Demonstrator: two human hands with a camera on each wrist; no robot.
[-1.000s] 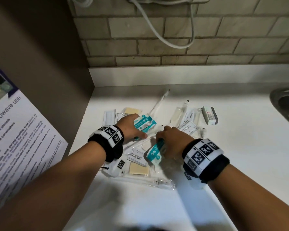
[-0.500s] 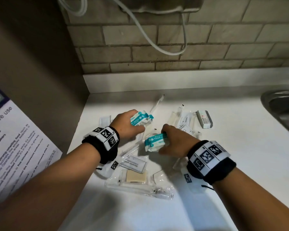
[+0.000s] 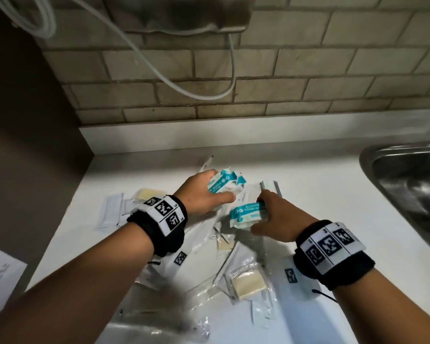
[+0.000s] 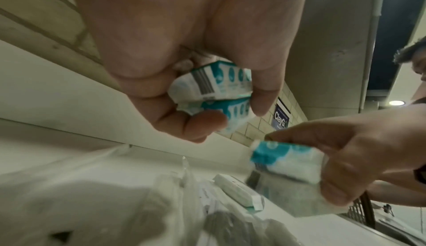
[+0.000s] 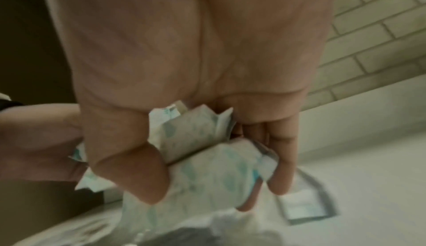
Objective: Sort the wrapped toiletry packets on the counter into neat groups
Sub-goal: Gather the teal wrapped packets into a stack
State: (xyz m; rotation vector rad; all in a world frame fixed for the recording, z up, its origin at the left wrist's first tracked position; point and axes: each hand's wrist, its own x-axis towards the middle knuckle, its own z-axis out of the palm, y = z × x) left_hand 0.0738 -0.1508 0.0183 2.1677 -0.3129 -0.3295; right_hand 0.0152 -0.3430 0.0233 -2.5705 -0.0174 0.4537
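Observation:
My left hand [image 3: 210, 194] grips two teal-and-white wipe packets [image 3: 225, 183] above the pile; in the left wrist view the two packets [image 4: 221, 84] sit stacked between thumb and fingers. My right hand [image 3: 271, 217] holds more teal-and-white packets [image 3: 246, 214] just right of the left hand; the right wrist view shows the packets [image 5: 207, 151] pinched between thumb and fingers. Under both hands, clear-wrapped items lie scattered on the white counter [image 3: 333, 194]: a beige soap bar [image 3: 246, 284], another soap [image 3: 144, 194], and a white sachet [image 3: 111, 212].
A steel sink [image 3: 407, 184] lies at the right edge. A brown cabinet side [image 3: 30, 145] walls the left. A tiled backsplash [image 3: 258, 83] with a hanging white cable [image 3: 184, 88] stands behind. A small boxed item [image 3: 273, 187] rests beyond my right hand.
Both hands have lifted off the pile and moved toward the back of the counter with their packets. My head view has tilted up and closer.

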